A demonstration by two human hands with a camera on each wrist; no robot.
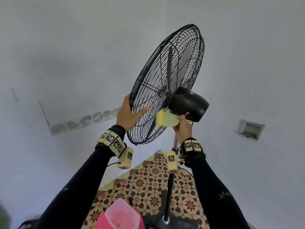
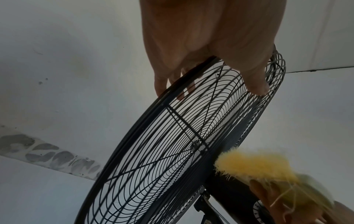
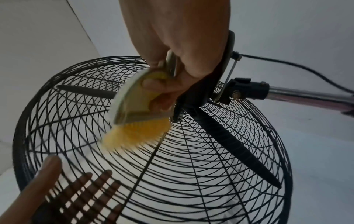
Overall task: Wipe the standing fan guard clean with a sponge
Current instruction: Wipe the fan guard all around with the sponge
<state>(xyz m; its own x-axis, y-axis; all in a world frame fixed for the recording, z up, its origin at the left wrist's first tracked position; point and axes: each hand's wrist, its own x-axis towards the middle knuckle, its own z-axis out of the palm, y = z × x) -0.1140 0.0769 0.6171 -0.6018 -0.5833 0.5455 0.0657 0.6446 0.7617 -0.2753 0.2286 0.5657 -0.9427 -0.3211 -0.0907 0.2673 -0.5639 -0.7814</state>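
Observation:
The black wire fan guard [image 1: 165, 80] tilts upward on its stand. My left hand [image 1: 132, 111] grips its lower left rim, thumb on the rear grille and fingers on the front side. The left wrist view shows that hand [image 2: 201, 53] clamped over the rim of the guard [image 2: 172, 144]. My right hand [image 1: 180, 126] holds a scrubber [image 1: 165, 119] with a pale green back and yellow bristles. The bristles touch the rear grille just below the black motor housing [image 1: 188, 103]. In the right wrist view the scrubber [image 3: 134, 133] is blurred against the guard [image 3: 191, 181].
The fan's pole [image 1: 170, 187] runs down to its base on a patterned tile floor [image 1: 148, 184]. A pink container [image 1: 120, 215] stands near my feet. Pale walls surround the fan. A black cable [image 3: 306, 71] trails from the neck joint. Fan blades [image 3: 229, 144] sit inside the guard.

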